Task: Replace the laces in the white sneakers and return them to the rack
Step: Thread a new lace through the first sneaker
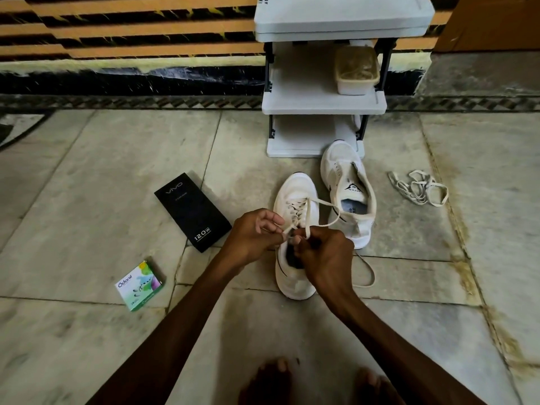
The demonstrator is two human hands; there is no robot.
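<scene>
Nearest the viewer, two bare feet (271, 381) are resting on the stone floor (87, 185), blurred at its near edge. Beyond them both forearms are reaching forward to the near sneaker (296, 191), which is standing upright on the floor at mid-depth, its toe pointing toward the far edge. The left hand (254, 235) is pinching one strand of the lace (308, 220) between thumb and forefinger, its other fingers loosely curled. The right hand (324, 252) is curling its fingers round the lace above the shoe's opening. One loop of the lace is arching rightward over the neighbouring shoe, and another length is trailing on the floor to the right of the heel. Left of the hands, a small green carton (140, 286) is lying nearer, and a black box (193, 211) is lying flat farther back. Just beyond the near sneaker and to its right, the second sneaker (347, 176) is standing with its tongue exposed; whether its toe is touching the foot of the rack (321, 103) cannot be told. Well to its right, loose laces (418, 188) are lying in a tangle. At the floor's far edge the grey rack is standing against the striped wall (117, 39), with a lidded container (356, 71) sitting on the right of its middle shelf.
</scene>
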